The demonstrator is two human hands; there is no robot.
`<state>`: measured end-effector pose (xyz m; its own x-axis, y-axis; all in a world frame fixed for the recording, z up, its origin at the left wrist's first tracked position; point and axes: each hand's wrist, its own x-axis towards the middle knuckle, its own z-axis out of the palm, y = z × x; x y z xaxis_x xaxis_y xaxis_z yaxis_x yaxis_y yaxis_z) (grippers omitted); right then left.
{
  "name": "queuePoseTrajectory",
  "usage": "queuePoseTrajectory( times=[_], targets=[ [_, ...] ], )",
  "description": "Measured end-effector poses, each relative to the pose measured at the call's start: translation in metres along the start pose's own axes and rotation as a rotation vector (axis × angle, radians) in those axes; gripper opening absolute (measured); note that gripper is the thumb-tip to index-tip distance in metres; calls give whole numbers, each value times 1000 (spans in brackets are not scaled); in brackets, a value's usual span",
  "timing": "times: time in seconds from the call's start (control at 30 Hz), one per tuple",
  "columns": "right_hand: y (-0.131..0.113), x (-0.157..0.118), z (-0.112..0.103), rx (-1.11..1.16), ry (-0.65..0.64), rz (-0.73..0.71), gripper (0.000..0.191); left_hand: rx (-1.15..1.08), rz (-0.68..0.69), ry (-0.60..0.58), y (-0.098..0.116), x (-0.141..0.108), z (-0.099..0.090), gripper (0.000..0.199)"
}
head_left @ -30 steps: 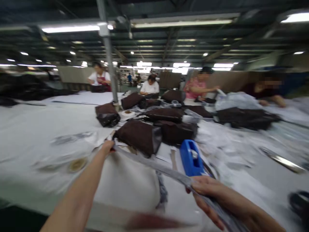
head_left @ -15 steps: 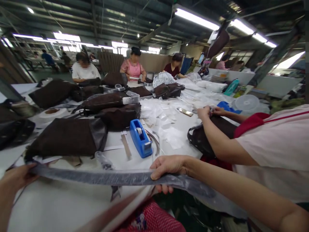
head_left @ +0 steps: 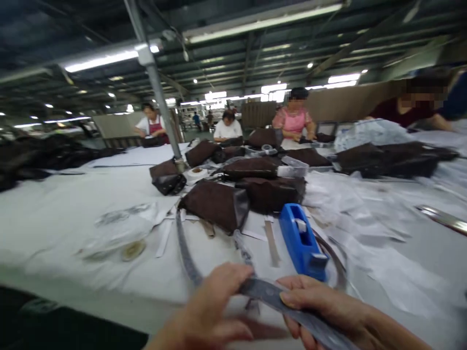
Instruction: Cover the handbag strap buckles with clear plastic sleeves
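Note:
A dark strap in clear plastic film (head_left: 260,289) curves from the corner of a dark brown bag (head_left: 215,201) towards me. My right hand (head_left: 324,304) grips it, thumb pressed on top and fingers underneath. Slightly blurred, my left hand (head_left: 207,311) is at the strap's near bend with thumb and fingers apart, hiding part of it. Whether it touches the strap I cannot tell. Just beyond my right hand stands a blue tape dispenser (head_left: 301,238).
White plastic sheets (head_left: 357,209) cover the table's right side, with a shiny metal object (head_left: 445,218) there. More brown bags (head_left: 270,194), a tape roll (head_left: 197,174) and a post (head_left: 158,92) stand farther back. A clear bag (head_left: 126,218) lies left. Several people work across the table.
My view has turned left, and the neighbouring person at the right is out of view. My left hand has left the strap's bag end and come close to my right hand.

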<state>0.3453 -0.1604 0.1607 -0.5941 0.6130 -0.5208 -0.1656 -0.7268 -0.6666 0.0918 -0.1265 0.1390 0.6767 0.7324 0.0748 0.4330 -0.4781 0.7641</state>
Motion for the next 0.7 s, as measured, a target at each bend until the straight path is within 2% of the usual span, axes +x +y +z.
queuePoseTrajectory(
  times=[0.07,0.13,0.23,0.33,0.4,0.47,0.6,0.7],
  targets=[
    [0,8,8,-4,-6,-24,27,9,-50,61,4,-9,28,30],
    [2,17,16,-21,-24,-9,25,-2,-159,152,-3,-19,35,17],
    [6,30,21,31,-17,9,27,-79,-318,296,-18,-44,16,18],
    [4,46,15,128,23,-133,35,-262,-442,375,-27,-70,-13,27],
    [0,59,13,157,26,-197,42,-396,-493,391,-30,-83,-23,35],
    [-3,73,16,158,24,-240,51,-461,-504,390,-33,-89,-24,44],
    [-7,103,41,143,-52,-397,75,-420,-475,355,-39,-89,-7,55],
    [-17,125,62,187,-45,-520,68,-370,-446,313,-47,-89,3,61]
  ],
)
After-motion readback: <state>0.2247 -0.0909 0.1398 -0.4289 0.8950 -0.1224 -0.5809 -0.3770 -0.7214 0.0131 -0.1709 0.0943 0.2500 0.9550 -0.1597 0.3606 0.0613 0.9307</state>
